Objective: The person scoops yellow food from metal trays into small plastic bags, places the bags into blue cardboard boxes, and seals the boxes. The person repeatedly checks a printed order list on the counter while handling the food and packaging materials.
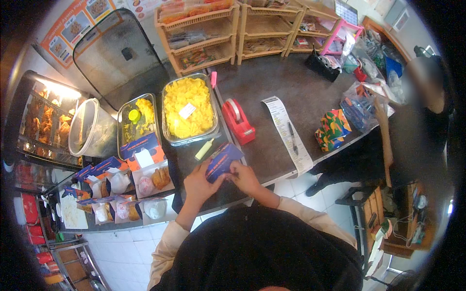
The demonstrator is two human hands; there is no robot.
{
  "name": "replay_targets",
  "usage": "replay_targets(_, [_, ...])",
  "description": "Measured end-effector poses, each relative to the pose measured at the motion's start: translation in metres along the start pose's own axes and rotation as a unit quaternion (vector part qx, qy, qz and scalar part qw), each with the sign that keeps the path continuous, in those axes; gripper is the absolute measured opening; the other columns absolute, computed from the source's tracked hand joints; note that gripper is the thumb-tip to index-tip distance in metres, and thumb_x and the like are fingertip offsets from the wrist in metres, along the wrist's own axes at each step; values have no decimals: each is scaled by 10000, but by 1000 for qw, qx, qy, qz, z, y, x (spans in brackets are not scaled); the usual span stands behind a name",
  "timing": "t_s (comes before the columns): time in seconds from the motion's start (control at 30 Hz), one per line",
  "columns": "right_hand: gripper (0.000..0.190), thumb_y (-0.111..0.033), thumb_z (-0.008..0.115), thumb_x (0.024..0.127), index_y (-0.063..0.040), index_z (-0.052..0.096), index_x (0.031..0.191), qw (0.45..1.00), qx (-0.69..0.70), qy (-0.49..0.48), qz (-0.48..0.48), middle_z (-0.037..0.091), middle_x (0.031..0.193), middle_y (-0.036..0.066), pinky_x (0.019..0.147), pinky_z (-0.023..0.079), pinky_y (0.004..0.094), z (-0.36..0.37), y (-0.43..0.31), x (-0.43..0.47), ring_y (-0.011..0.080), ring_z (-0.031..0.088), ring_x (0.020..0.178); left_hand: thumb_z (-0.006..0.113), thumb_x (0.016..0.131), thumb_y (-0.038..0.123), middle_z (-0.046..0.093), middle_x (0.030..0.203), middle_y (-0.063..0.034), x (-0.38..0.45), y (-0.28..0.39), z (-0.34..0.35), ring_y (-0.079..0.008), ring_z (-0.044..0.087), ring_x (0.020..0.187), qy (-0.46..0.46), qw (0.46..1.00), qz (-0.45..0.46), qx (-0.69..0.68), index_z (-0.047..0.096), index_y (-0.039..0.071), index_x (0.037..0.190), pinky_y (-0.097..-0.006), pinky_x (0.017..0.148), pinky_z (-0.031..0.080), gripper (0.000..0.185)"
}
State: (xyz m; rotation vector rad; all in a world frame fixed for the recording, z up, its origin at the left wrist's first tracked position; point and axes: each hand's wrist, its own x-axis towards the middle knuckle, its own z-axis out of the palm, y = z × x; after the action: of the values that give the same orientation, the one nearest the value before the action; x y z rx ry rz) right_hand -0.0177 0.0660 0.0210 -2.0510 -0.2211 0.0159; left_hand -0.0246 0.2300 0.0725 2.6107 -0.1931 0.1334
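Observation:
Between my two hands is a blue and orange cardboard food box (222, 162) at the counter's near edge. My left hand (203, 180) grips its left side and lower corner; my right hand (243, 176) holds its lower right corner. A pale green highlighter (204, 149) lies just beyond the box. Behind it stands a metal tray of yellow food (188, 105) with a small white label on top. A red tape dispenser (238, 122) is to the right of that tray. To my left, several open boxes (153, 178) hold wrapped portions and fried chicken.
A long printed receipt (284, 131) with a pen (292, 138) on it lies right of the dispenser. Farther right, a person (415, 123) stands by plastic bags (358, 109). A smaller tray (125, 127), a plastic bucket (85, 127) and a lit food warmer (47, 120) are at left.

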Motion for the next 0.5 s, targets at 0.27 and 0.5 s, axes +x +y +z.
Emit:
replay_targets(0.27, [375, -181, 697, 611, -116, 522, 936, 926, -284, 15, -248, 538, 958, 40, 875, 338, 465, -12, -16, 28, 212, 507, 964, 514, 810, 365, 611, 822, -150, 7, 0, 7, -318, 607, 719, 26, 996, -81, 18, 619, 119, 973, -392, 608, 482, 314])
replay_targets(0.5, [521, -111, 677, 551, -135, 516, 1046, 867, -335, -104, -353, 523, 1073, 21, 985, 227, 515, -46, -36, 50, 187, 461, 1050, 374, 899, 241, 529, 1093, -155, -22, 0, -4, -237, 503, 1019, 281, 927, -55, -241, 493, -29, 1086, -346, 833, 394, 349])
